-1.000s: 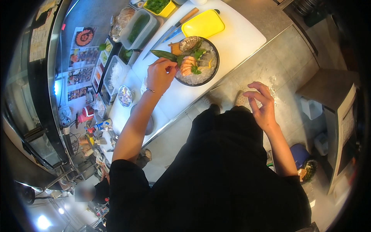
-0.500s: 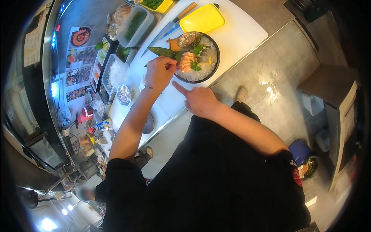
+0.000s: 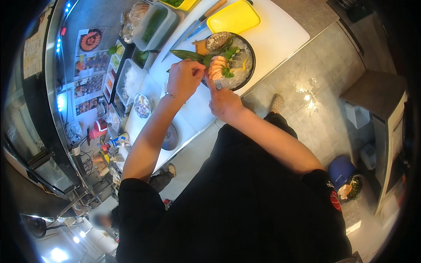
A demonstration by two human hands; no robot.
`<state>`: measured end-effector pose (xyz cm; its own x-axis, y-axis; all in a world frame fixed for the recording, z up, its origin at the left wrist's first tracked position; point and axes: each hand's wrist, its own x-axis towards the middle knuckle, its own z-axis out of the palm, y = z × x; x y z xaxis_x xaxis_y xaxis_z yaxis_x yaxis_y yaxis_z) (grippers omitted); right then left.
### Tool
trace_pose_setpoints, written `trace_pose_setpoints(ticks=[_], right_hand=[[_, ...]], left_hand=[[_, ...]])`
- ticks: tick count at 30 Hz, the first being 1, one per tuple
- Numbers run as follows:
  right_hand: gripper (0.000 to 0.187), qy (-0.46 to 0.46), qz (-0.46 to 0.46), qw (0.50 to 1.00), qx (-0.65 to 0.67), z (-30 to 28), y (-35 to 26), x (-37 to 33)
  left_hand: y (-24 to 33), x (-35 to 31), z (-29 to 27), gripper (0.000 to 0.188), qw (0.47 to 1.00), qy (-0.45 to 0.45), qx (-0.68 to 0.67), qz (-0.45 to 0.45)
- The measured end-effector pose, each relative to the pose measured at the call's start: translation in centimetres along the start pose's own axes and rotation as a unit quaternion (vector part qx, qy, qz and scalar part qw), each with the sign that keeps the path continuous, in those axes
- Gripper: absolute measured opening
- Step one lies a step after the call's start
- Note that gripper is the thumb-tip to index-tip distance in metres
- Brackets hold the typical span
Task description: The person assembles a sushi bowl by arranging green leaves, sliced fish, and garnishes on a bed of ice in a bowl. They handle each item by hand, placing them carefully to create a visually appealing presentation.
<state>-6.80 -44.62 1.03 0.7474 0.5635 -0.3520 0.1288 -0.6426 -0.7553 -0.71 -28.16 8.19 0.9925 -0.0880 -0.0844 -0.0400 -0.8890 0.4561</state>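
Currently, the left hand (image 3: pixel 184 79) covers part of the left edge of the round bowl (image 3: pixel 253 65). Its thumb and index finger are drawn together in a pinch; whether anything lies between the tips cannot be told. The right hand (image 3: pixel 226 103) has its index finger extended and its other fingers folded under. Its palm is hidden, so any held item cannot be determined. The yellow tub (image 3: pixel 179 3) is cut off by the upper edge of the view.

The bowl is dark-rimmed and filled with coarse, glassy ice (image 3: pixel 239 79). On the ice sit overlapping pink-orange slices (image 3: pixel 216 69), soft and moist in appearance, a ribbed fan-shaped shell (image 3: pixel 218 41) and curly green garnish (image 3: pixel 227 72). A long, smooth, pointed leaf (image 3: pixel 186 55) projects past the left rim. The white board (image 3: pixel 280 35) below is flat and smooth.

The bowl lies directly ahead of both hands. The slices are just right of the left fingertips; the right index finger reaches the near-left rim, contact unclear.
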Motion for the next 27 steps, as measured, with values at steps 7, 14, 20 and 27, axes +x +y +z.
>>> trace_pose_setpoints(ticks=[7, 14, 20, 27], right_hand=[[0.1, -0.016, -0.048, 0.999, 0.001, -0.5, -0.3, -0.1], [0.09, 0.008, -0.075, 0.997, 0.029, -0.7, 0.0, -1.2], [0.067, 0.011, -0.107, 0.993, 0.053, -2.1, 0.8, -2.7], [0.05, 0.009, -0.122, 0.991, 0.055, -1.4, 2.9, -3.5]], left_hand=[[-0.2, 0.3, 0.0, 0.016, 0.999, -0.019, 0.026, 0.017], [-0.5, 0.3, 0.6, 0.014, 0.995, -0.031, 0.087, 0.043], [0.4, 0.8, 0.4, 0.019, 0.991, -0.082, 0.107, -0.008], [1.3, 0.9, -1.6, 0.029, 0.992, -0.111, 0.058, 0.008]])
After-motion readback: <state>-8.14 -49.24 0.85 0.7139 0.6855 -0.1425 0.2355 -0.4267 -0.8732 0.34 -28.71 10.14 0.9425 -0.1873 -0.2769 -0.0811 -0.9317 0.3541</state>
